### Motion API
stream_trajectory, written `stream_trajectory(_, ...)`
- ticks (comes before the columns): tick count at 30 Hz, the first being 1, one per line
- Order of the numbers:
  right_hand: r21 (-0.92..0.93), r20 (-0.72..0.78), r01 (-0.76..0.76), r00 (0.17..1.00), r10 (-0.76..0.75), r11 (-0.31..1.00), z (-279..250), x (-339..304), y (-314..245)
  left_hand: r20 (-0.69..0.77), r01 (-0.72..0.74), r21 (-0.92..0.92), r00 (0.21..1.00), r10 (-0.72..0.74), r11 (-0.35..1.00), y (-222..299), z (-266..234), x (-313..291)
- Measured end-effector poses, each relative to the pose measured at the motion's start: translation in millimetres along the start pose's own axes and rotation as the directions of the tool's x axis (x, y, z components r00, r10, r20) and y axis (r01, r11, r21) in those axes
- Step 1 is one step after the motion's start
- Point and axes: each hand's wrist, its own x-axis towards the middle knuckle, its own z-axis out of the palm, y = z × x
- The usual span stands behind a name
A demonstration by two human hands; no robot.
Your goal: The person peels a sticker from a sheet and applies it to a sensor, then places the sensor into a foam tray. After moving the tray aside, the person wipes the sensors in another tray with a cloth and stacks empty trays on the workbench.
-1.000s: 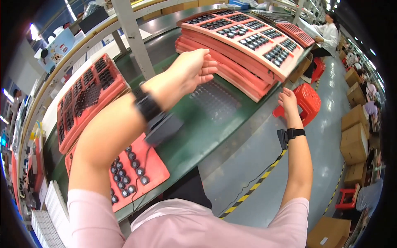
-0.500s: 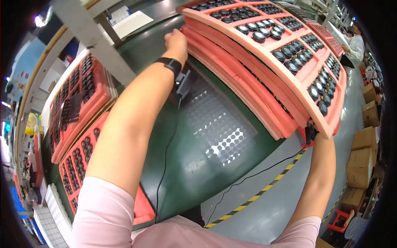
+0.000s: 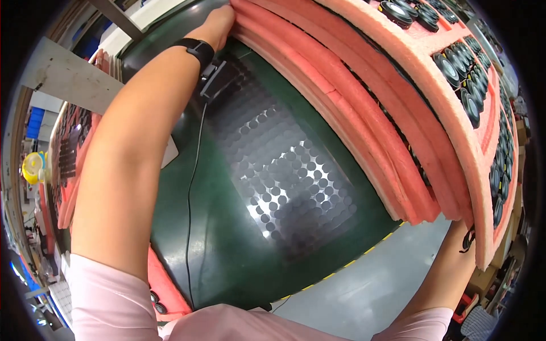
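A stack of pink foam trays (image 3: 392, 136) slants across the right side, its near end jutting past the table edge. Round black parts with silvery lens-like centres (image 3: 448, 70) sit in the top tray's compartments. At the far left corner of the stack, my left hand (image 3: 220, 25) is closed on the foam edge, its fingertips hidden. My right forearm (image 3: 446, 267) reaches up under the near right corner; the foam covers that hand, which holds that end. Beside the stack, a clear plastic sheet with rows of round shapes (image 3: 296, 182) lies on the green table (image 3: 176, 210).
More pink foam trays (image 3: 71, 170) with black parts stand at the left, behind my left arm. Another foam tray (image 3: 165, 284) lies at the near left edge. A thin black cable (image 3: 190, 221) runs down the table from my left wrist device (image 3: 211, 79). A white post (image 3: 68, 74) rises at the left.
The foam stack now looms larger and closer, its near end shifted right and lower in view. Both my hands have moved along with it. The view has shifted too.
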Motion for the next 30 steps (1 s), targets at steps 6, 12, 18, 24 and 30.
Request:
stream_trajectory(6,0.098,0.1,-0.075,0.993,0.065,0.992,-20,1,-3,0.012,-0.004,0.063,1.0,0.003,0.998,12,-8,-18)
stream_trajectory(12,0.156,0.234,-0.099,0.97,0.061,0.983,-46,6,-25,0.047,0.03,0.094,0.998,-0.035,0.995,21,-5,-31)
stream_trajectory(18,0.23,0.425,-0.117,0.905,0.009,0.966,-105,-11,-23,0.071,0.033,0.172,0.996,-0.045,0.985,18,-28,-32)
stream_trajectory(24,0.203,0.501,-0.124,0.865,0.005,0.971,-129,15,-44,0.13,-0.068,0.21,0.991,0.042,0.975,8,-21,-26)
stream_trajectory(30,0.211,0.525,-0.134,0.851,0.004,0.968,-119,40,-37,0.061,-0.154,0.443,0.988,0.142,0.883,-10,-49,12)
